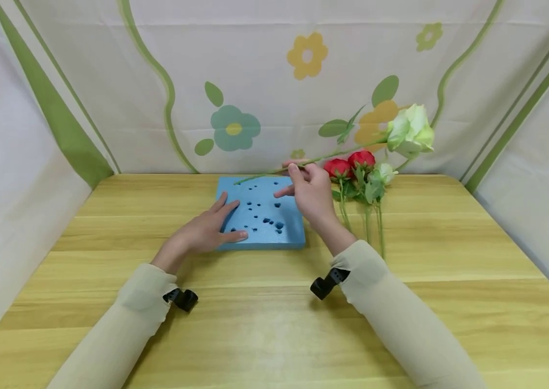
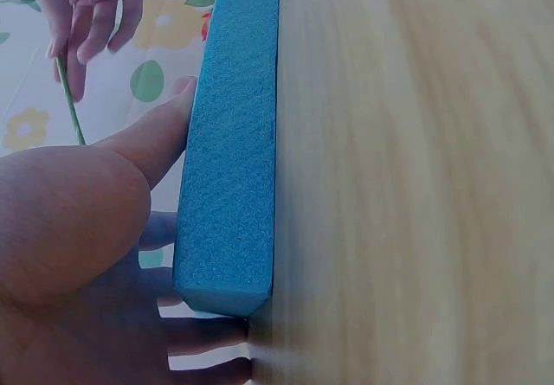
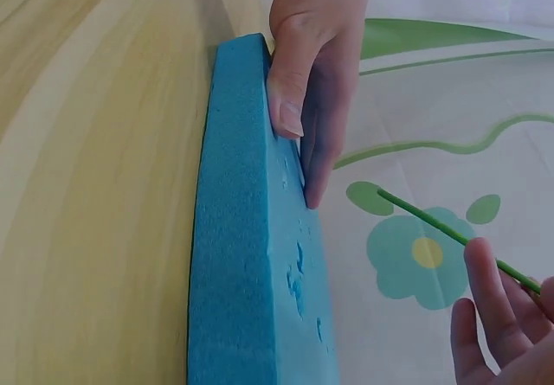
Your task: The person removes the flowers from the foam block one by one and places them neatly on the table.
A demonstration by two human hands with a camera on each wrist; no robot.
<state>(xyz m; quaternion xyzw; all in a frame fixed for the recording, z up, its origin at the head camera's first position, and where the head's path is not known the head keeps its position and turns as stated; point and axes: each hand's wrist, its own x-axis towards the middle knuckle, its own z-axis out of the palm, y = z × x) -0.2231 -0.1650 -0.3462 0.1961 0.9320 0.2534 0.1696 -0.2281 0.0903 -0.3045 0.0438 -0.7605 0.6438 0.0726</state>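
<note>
A blue foam block (image 1: 289, 229) with several holes in its top lies flat on the table. My left hand (image 1: 203, 229) rests on its left side, fingers spread, thumb on the top near the front edge. Above the block's right part, my right hand (image 1: 315, 197) pinches the green stem of a white rose (image 1: 410, 129) between thumb and fingers. The stem slants, its bare end to the left over the block's back part and the bloom up to the right. In the right wrist view the stem's end (image 3: 407, 206) is apart from the foam.
Right of the block, two red flowers (image 1: 362, 158) and a smaller whitish flower (image 1: 383, 173) lie with stems toward the front of the wooden table (image 1: 265, 324). A patterned curtain (image 1: 274, 97) hangs behind the table's back edge.
</note>
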